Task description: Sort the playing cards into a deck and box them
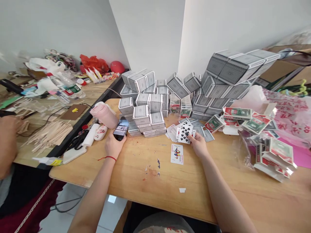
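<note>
My left hand (113,144), with a red string on the wrist, is closed around a smartphone (120,130) whose screen is lit. In my right hand (199,145) are playing cards (184,132), pinched by thumb and fingers, with a ten of spades facing up. A joker card (177,154) lies face up on the table just below them. Loose cards (208,134) lie spread beyond this hand, patterned backs up. Behind stand stacked blocks folded from playing cards (149,118), with a taller stack of card blocks (225,74) at the right.
Card boxes (279,150) and a clear plastic bag (243,152) lie at the right. A pink roll (104,115) and scissors (81,139) are at the left. Another person's arm (7,139) is beside wooden sticks (50,134) on the neighbouring table. A paper scrap (182,190) lies near the front edge.
</note>
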`<state>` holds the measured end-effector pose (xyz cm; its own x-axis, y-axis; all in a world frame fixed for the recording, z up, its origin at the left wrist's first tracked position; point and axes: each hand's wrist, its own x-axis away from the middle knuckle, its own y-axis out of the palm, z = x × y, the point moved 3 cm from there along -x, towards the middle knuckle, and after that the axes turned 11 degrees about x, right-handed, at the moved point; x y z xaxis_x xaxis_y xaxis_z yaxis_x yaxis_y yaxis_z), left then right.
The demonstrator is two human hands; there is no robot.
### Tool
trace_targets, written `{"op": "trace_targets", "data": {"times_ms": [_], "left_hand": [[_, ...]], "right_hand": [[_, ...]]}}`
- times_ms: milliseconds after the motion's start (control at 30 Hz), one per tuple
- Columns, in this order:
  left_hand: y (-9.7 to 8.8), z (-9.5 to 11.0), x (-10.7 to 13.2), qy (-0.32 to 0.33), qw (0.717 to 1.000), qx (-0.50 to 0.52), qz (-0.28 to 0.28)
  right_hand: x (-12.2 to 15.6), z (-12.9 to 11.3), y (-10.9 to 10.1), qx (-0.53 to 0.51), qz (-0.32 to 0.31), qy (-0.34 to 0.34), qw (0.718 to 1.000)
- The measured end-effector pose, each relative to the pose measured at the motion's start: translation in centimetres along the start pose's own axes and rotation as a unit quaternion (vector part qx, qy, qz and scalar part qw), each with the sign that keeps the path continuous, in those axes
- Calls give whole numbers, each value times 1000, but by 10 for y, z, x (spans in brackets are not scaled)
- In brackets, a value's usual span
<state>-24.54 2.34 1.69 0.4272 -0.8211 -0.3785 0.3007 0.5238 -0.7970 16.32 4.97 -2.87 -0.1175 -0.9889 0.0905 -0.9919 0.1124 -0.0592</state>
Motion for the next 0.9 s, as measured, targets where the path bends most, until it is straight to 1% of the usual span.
{"op": "trace_targets", "data": {"times_ms": [100,300,500,767,900], "left_hand": [[-2,-3,1,5,1000,-1,-11],[-1,-6,2,53,998,-2,-20],[2,-9,2,49,999,-11,-12],[1,-4,6,78,997,19,-4],[-3,-6,12,65,998,18,5]], "right_hand": [[0,-1,0,5,-3,2,1000],[2,-3,-1,10,-5,0,1000],[3,-4,-1,0,-3,2,1000],[4,-6,-2,13,4,-4,1000],[5,-8,-2,24,5,-8,1000]]}}
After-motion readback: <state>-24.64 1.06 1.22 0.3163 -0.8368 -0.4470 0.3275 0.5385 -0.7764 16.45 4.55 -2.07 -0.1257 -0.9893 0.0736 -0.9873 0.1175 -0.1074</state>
